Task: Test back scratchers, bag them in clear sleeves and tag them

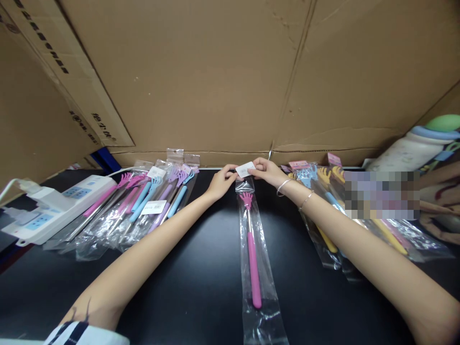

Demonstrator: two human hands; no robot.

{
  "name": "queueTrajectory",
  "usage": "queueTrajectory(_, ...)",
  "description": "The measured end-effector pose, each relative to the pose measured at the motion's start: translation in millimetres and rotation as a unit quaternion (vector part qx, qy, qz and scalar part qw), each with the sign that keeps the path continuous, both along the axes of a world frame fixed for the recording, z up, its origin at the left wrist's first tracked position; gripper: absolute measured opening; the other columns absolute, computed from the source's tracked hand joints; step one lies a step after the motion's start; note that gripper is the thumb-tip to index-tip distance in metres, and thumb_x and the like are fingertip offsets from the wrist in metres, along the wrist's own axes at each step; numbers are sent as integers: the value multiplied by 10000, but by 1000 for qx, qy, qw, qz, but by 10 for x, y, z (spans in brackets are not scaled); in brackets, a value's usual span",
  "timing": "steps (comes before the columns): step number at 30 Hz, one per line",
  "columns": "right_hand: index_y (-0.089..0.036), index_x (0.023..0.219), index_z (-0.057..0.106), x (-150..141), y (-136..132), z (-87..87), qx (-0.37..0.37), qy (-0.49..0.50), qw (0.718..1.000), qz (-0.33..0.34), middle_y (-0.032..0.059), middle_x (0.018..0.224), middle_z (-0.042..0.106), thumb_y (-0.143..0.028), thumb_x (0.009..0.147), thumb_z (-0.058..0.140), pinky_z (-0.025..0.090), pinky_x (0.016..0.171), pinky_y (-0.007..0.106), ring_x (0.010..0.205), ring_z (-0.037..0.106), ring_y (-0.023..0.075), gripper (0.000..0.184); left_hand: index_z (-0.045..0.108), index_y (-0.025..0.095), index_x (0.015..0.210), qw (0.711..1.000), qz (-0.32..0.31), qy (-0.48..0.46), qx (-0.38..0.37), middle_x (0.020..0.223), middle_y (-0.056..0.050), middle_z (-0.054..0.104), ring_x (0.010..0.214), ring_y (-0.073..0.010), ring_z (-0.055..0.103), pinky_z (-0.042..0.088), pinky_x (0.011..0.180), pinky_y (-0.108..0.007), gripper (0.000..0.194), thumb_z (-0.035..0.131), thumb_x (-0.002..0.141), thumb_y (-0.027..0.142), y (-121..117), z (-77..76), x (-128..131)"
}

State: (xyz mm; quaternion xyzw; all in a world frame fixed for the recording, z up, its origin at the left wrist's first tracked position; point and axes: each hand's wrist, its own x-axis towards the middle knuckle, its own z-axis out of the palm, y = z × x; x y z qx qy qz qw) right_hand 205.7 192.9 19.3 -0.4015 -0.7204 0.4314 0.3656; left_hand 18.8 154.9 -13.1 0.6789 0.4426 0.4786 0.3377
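A pink back scratcher (254,268) lies inside a long clear plastic bag (264,316) in front of me, its claw end pointing away. A white label (245,169) with small print sits over the bag's top end. My right hand (266,171) pinches the label's right side between thumb and fingers. My left hand (223,182) is closed at the top left corner of the bag, its fingertips touching the bag near the label's left edge.
Bagged back scratchers (143,201) in pink, blue and purple lie at left beside a white power strip (72,201). More bagged ones (325,177), yellow and blue, lie at right. Cardboard (201,86) walls the black table (187,287); a pale bottle (406,151) stands far right.
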Motion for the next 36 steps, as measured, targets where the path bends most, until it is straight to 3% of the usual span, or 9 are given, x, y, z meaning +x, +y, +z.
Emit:
queueTrajectory(5,-183,783,517,-21,2,-64,41,-12,999,-15,17,814,666,-308,699,668,509,728,296,773,626,141,213,550,169,1069,1000,-2,-2,11,908,-34,707,917,-154,652,457,858,-256,217,490,860,163,3,-4,0)
queueTrajectory(9,-183,764,527,-7,49,-122,69,-33,997,-28,14,791,661,-267,697,652,495,797,314,770,627,142,164,557,166,1074,1000,-7,-6,10,894,-29,700,887,-147,652,467,831,-248,231,483,855,164,11,-11,0)
queueTrajectory(27,-188,745,526,22,-10,-97,167,-192,964,-74,-12,632,569,-341,827,462,348,607,251,599,493,144,184,533,169,1184,999,-33,-30,7,982,-53,691,921,-154,648,483,860,-267,320,438,878,173,17,-15,7)
queueTrajectory(31,-185,756,538,21,-11,-110,172,-197,962,-72,-3,650,596,-318,826,475,357,612,249,615,517,148,163,537,184,1185,999,-39,-34,14,1064,-62,673,965,-169,637,490,846,-273,311,423,896,211,13,-20,-2)
queueTrajectory(36,-189,915,527,7,-21,-139,177,-170,967,-64,-7,706,622,-240,791,512,406,665,257,668,572,152,135,507,172,1204,997,-50,-44,29,1009,-63,680,910,-160,644,482,842,-274,330,466,880,213,23,-45,-4)
